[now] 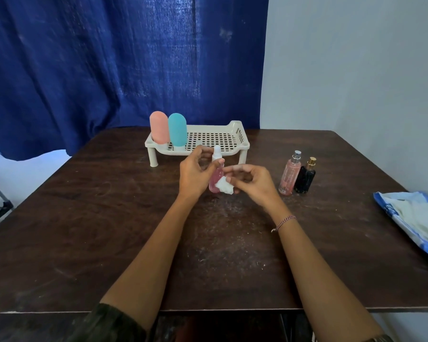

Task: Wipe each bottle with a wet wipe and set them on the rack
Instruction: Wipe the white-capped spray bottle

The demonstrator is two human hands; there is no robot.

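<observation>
My left hand [195,175] grips a small pink spray bottle [216,175] with a white cap, held upright above the table's middle. My right hand [251,180] pinches a crumpled white wet wipe [224,185] against the bottle's lower side. Behind them stands the cream perforated rack [240,141] on short legs. A pink capsule-shaped bottle [159,128] and a teal one [177,129] stand on its left end. To the right, on the table, a pale pink perfume bottle [289,175] with a silver top stands beside a black one [305,177] with a gold top.
The dark brown table [109,230] is scuffed. A blue and white wipe pack [410,218] lies at its right edge. A blue curtain [109,58] hangs behind, with a pale wall to the right.
</observation>
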